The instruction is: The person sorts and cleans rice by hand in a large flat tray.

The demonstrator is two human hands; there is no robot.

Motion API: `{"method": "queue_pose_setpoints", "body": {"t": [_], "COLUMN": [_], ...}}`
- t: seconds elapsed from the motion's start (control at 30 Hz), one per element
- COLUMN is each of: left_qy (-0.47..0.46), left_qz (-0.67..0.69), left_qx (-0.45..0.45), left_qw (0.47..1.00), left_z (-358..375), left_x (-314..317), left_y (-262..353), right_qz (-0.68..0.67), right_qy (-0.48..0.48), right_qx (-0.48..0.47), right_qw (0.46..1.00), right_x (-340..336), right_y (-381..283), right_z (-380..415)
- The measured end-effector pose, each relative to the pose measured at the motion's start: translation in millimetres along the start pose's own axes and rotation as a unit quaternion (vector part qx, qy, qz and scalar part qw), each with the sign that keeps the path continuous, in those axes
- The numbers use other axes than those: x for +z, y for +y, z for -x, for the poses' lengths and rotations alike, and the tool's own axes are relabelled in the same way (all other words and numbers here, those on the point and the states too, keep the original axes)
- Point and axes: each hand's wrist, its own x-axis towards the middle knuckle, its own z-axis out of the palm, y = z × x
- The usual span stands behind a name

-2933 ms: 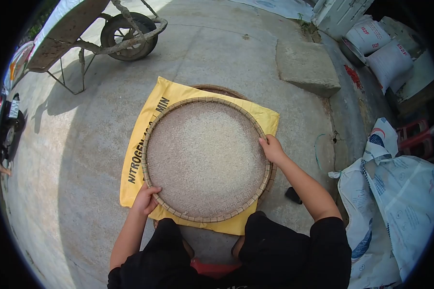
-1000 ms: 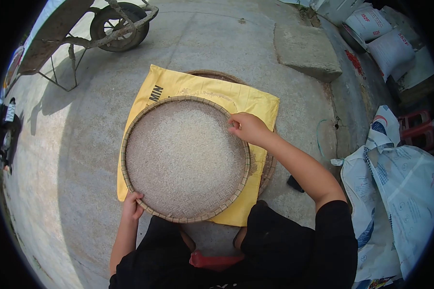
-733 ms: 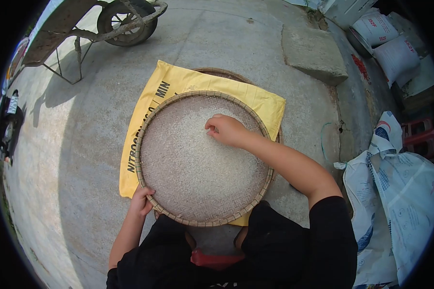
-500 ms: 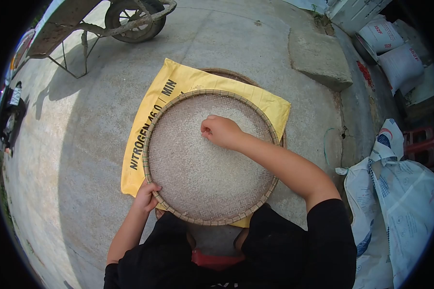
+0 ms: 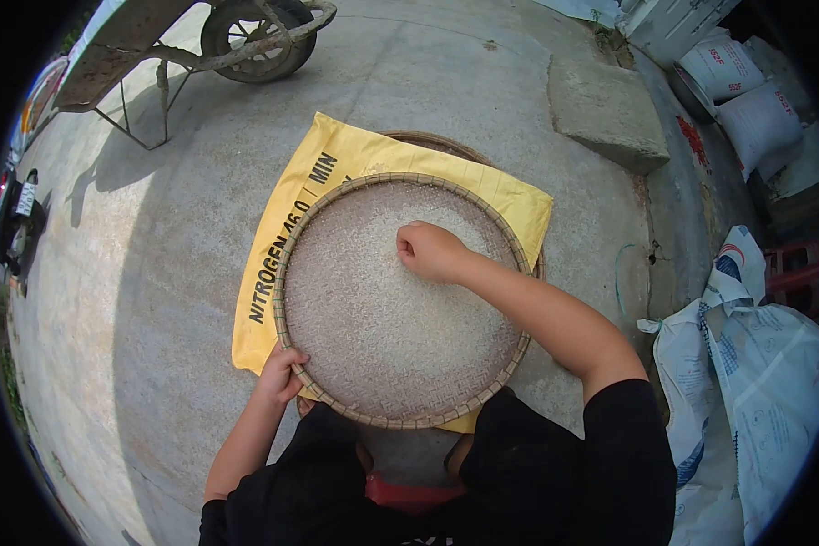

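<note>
A round woven tray (image 5: 279, 300) with a bamboo rim lies over my lap, a thin layer of pale grains (image 5: 428, 314) spread across it. My left hand (image 5: 282, 374) grips the rim at the lower left, its thumb over the edge. Above the grains, right of the tray's upper middle, my right hand (image 5: 430, 252) is closed with its fingers curled in; whatever it holds, if anything, is hidden. Under the tray is a yellow sack (image 5: 273, 227) with black lettering, and behind it shows the edge of another woven tray (image 5: 437, 141).
A wheelbarrow (image 5: 255, 45) stands at the upper left, a motorbike (image 5: 18, 218) at the far left. On the right are a concrete block (image 5: 605, 109), white filled sacks (image 5: 760, 123), loose white sacks (image 5: 769, 364) and a red plastic item (image 5: 794, 273). I sit on something red (image 5: 412, 492).
My right hand has moved slightly right over the grains and its fingers look more curled in. My left hand still holds the rim.
</note>
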Motion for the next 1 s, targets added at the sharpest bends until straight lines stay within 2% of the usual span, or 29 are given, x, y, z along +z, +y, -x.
{"method": "queue_pose_setpoints", "body": {"t": [0.17, 0.5, 0.77, 1.0], "left_qy": [-0.013, -0.011, -0.015, -0.011], "left_qz": [0.016, 0.000, 0.004, 0.000], "left_qx": [-0.003, 0.003, 0.004, 0.000], "left_qw": [1.000, 1.000, 1.000, 1.000], "left_z": [-0.2, -0.2, -0.5, -1.2], "left_x": [-1.9, 4.1, 2.4, 3.2], "left_y": [-0.8, 0.0, -0.8, -0.3], "right_qz": [-0.060, -0.035, -0.041, -0.006], "right_qy": [0.043, 0.021, 0.075, 0.042], "right_qx": [-0.002, 0.013, -0.003, -0.019], "right_qw": [0.997, 0.999, 0.996, 0.999], "right_x": [-5.5, 9.9, 6.5, 8.0], "right_y": [1.2, -9.8, -8.0, -11.9], "right_z": [7.0, -4.8, -2.1, -3.3]}}
